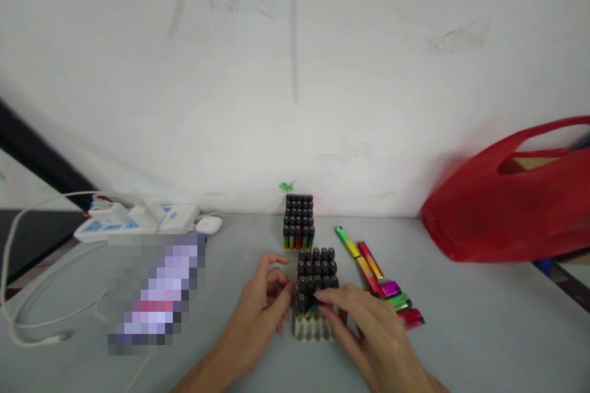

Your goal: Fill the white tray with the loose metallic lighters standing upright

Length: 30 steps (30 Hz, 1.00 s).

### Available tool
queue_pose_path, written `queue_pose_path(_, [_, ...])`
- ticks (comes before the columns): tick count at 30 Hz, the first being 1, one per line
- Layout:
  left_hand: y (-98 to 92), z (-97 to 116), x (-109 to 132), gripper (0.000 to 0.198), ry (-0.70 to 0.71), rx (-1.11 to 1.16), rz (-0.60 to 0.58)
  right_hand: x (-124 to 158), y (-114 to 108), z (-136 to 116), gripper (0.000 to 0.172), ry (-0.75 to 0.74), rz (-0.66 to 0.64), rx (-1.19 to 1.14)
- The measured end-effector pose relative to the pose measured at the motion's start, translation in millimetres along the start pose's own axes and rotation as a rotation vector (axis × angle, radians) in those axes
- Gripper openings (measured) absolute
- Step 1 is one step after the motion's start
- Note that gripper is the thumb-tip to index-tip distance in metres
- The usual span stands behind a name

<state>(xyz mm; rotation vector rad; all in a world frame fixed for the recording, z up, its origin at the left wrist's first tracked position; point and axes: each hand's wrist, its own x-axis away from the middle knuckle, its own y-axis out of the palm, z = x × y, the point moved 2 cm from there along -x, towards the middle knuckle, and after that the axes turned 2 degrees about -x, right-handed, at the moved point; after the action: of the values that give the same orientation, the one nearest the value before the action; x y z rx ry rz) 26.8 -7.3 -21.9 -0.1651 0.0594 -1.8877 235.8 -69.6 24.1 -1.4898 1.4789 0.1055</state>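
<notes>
A pale tray (314, 330) with scalloped slots stands in front of me, its far rows filled with upright black-capped tubes (316, 267) that look like lighters. My right hand (369, 325) is over the tray's near right part. Its thumb and forefinger pinch a black-capped tube (318, 296) among the slots; yellow-green shows below the cap. To the left of the tray is my left hand (265, 297), fingers loosely bent and apart, thumb tip close to the tray's edge. I cannot tell whether it touches. Loose shiny red, yellow, green and purple tubes (371, 261) lie to the right.
Behind the tray a second block of upright black-capped tubes (298, 221) stands near the wall. On the left are a white power strip (179, 218) with plugs, a white cable (27, 334), and a pixelated phone-like object (159, 288). A red bag (483, 214) sits at right.
</notes>
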Motion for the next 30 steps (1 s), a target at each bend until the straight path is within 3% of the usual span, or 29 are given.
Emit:
queue_pose_path(14, [-1.4, -1.6, 1.0, 0.042, 0.002, -0.007, -0.010, -2.9, -7.0, -2.5, 0.026, -0.017, -0.069, -0.048])
queue_pose_path(30, [-0.4, 0.5, 0.9, 0.040, 0.009, -0.010, -0.023, -0.8, -6.6, -5.5, 0.022, -0.120, -0.037, -0.038])
